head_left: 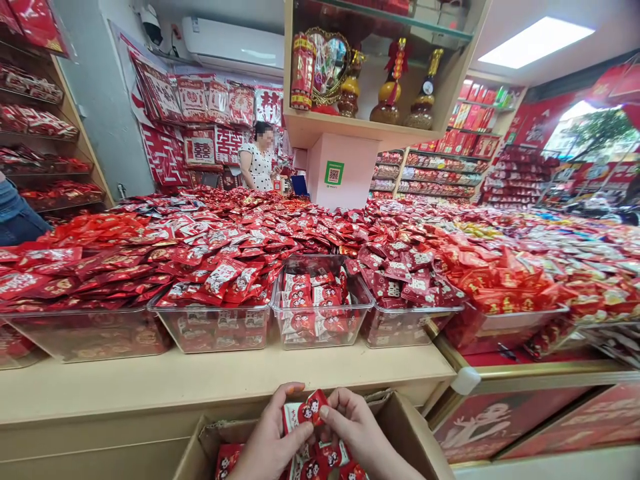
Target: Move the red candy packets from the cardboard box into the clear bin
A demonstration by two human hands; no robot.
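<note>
Both of my hands are over an open cardboard box [413, 427] at the bottom of the head view. Between them is a small red and white candy packet [300, 412] printed with cartoon figures. My left hand [275, 433] grips its left side, thumb in front. At the packet's right edge, my right hand [353, 423] pinches with thumb and curled fingers. More packets of the same print [315, 467] lie in the box below, partly hidden by my hands. Straight ahead on the counter, a clear plastic bin [324, 333] holds similar red and white packets, lower than the heaps beside it.
Clear bins of red packets [220, 330] and maroon packets [410, 283] line the wooden counter edge [225, 380]. A display shelf on a pink pillar [345, 173] rises behind. A person in a dotted top [257, 163] stands at the back; another person's jeans [20, 217] show at left.
</note>
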